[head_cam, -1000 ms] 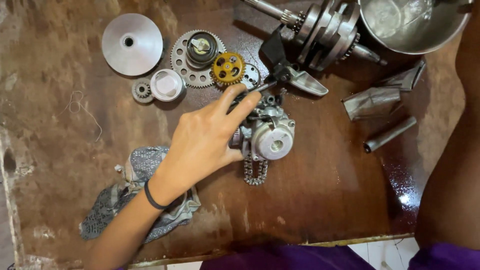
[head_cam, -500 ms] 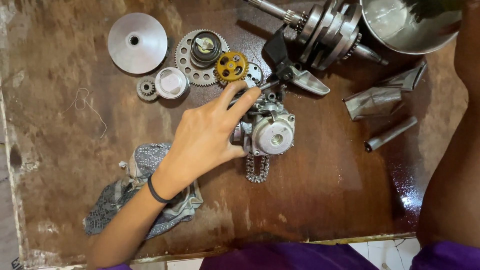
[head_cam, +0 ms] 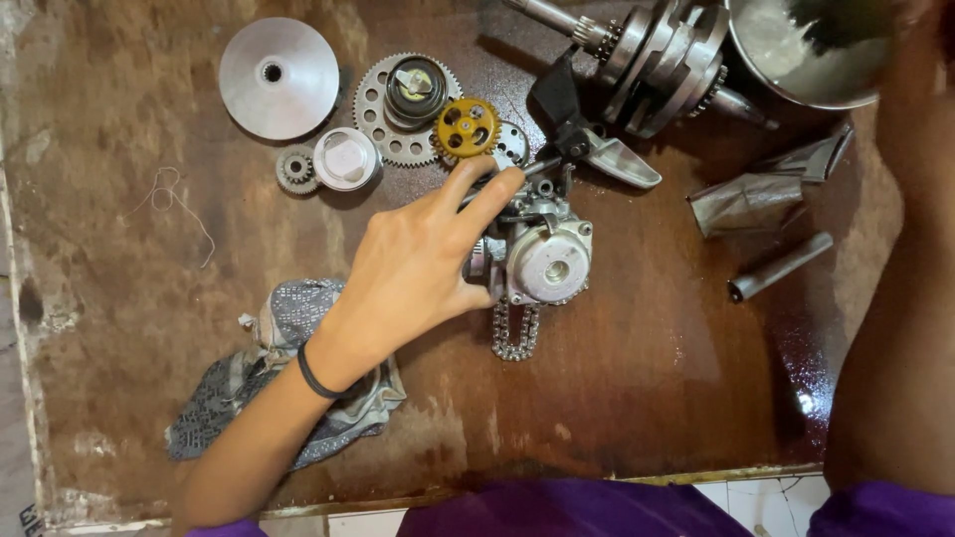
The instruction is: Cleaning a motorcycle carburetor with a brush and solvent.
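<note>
The left hand [head_cam: 418, 264] lay on a small metal engine part [head_cam: 542, 254] at mid-table, thumb and fingers wrapped around its left side. A short chain [head_cam: 515, 333] hung just below it. A yellow gear [head_cam: 467, 127], larger cogs and a crankshaft [head_cam: 657, 55] crowded just beyond. A rag [head_cam: 288, 328] lay under the wrist. The right hand was hidden; its grip could not be told.

gears [head_cam: 406, 109]: 4 | chain [head_cam: 514, 331]: 1 | rag [head_cam: 284, 378]: 1 | bowl [head_cam: 801, 55]: 1 | disc [head_cam: 279, 78]: 1
</note>
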